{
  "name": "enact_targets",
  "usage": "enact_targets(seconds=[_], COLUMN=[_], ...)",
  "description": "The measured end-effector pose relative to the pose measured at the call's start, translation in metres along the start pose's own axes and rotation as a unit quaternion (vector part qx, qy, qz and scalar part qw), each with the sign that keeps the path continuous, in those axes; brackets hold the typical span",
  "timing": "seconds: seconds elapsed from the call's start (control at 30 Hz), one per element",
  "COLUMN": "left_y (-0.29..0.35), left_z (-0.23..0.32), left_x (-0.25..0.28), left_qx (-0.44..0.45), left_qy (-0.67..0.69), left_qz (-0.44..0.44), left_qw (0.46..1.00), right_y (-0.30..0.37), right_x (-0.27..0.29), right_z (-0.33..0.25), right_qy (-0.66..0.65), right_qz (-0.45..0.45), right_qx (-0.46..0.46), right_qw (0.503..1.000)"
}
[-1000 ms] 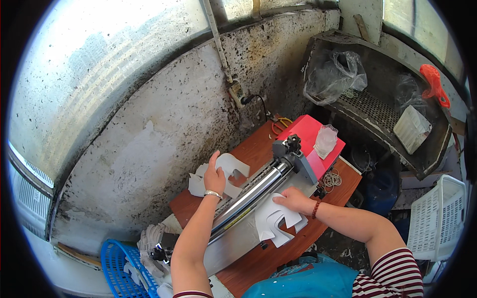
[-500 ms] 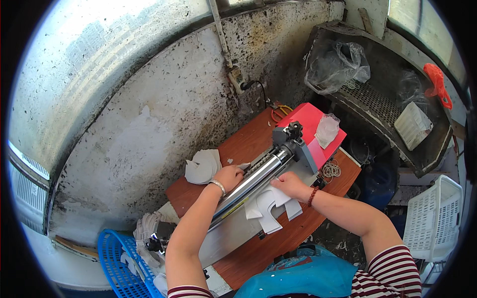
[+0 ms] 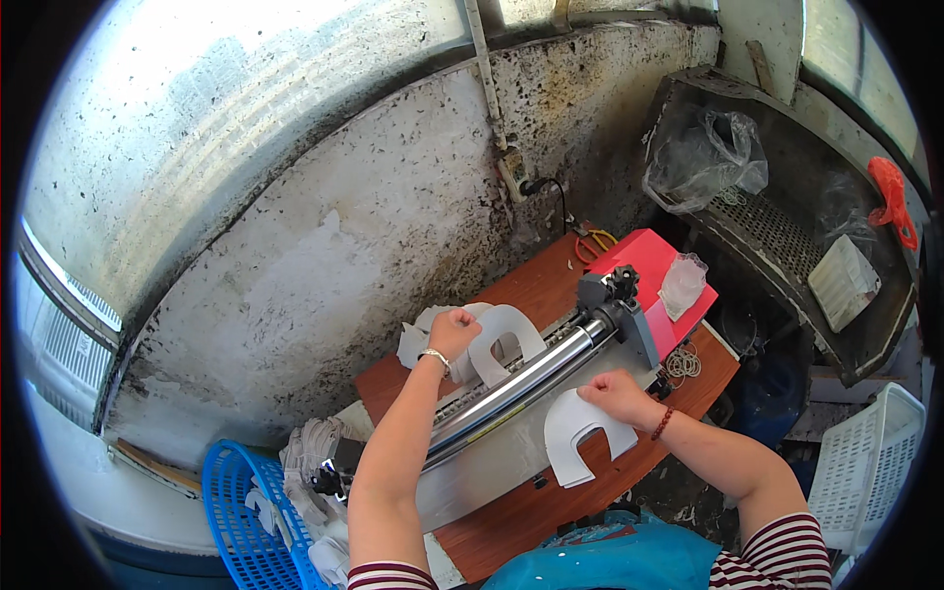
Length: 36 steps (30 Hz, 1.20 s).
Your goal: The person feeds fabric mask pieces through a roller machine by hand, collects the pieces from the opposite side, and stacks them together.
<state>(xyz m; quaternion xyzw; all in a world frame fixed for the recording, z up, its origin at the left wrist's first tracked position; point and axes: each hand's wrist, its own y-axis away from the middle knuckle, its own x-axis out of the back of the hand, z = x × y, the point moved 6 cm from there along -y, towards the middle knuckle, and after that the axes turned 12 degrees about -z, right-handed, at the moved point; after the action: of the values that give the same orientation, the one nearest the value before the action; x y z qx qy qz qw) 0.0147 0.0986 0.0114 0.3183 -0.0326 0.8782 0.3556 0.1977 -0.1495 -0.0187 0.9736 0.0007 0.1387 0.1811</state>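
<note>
My left hand (image 3: 451,333) is behind the steel roller (image 3: 526,373) of a bench machine, its fingers closed on the edge of a white U-shaped piece (image 3: 512,325). That piece stands up behind the roller, arch uppermost. In front of the roller, my right hand (image 3: 618,395) pinches the top of a second white U-shaped piece (image 3: 563,429), whose legs point down toward the table edge. It looks like paper or thin sheet, perhaps more than one layer. More white pieces (image 3: 410,344) lie behind my left hand, partly hidden by it.
The machine has a red housing (image 3: 644,258) with a crumpled clear bag (image 3: 683,285) on it. Rubber bands (image 3: 682,366) lie on the brown table (image 3: 511,526). Orange-handled scissors (image 3: 592,246) rest behind. A blue basket (image 3: 231,511) stands left, a white basket (image 3: 870,467) right.
My right hand has moved back from the roller, lifting the white U-shaped piece clear. A U-shaped piece now stands behind the roller at my left hand. The whole view has shifted slightly.
</note>
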Motion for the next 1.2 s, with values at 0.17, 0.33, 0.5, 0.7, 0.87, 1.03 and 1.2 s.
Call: enact_targets(seconds=[0.17, 0.33, 0.5, 0.7, 0.87, 1.03, 1.2], left_y=[0.003, 0.005, 0.009, 0.036, 0.019, 0.012, 0.005], left_z=[0.004, 0.004, 0.01, 0.069, 0.03, 0.019, 0.008], left_x=[0.017, 0.021, 0.025, -0.018, -0.072, -0.08, -0.033], left_qx=[-0.003, 0.012, -0.035, -0.192, -0.073, 0.016, -0.033], left_qy=[0.092, 0.135, 0.051, -0.298, -0.316, -0.193, -0.1], left_qz=[0.011, 0.016, 0.073, 0.069, -0.219, -0.258, 0.023], left_qw=[0.996, 0.991, 0.995, 0.933, 0.92, 0.947, 0.994], right_y=[0.003, 0.012, 0.008, -0.009, -0.024, -0.01, 0.014], right_x=[-0.004, -0.006, -0.008, -0.005, -0.005, 0.003, -0.008], right_z=[0.001, -0.008, 0.001, -0.01, -0.027, -0.022, -0.017], right_qy=[-0.03, -0.029, -0.02, 0.108, 0.175, 0.111, -0.056], right_qz=[-0.031, -0.069, -0.072, -0.04, 0.008, -0.031, -0.003], right_qx=[-0.012, -0.008, -0.032, -0.032, 0.021, -0.02, 0.063], right_qw=[0.999, 0.997, 0.997, 0.993, 0.984, 0.993, 0.996])
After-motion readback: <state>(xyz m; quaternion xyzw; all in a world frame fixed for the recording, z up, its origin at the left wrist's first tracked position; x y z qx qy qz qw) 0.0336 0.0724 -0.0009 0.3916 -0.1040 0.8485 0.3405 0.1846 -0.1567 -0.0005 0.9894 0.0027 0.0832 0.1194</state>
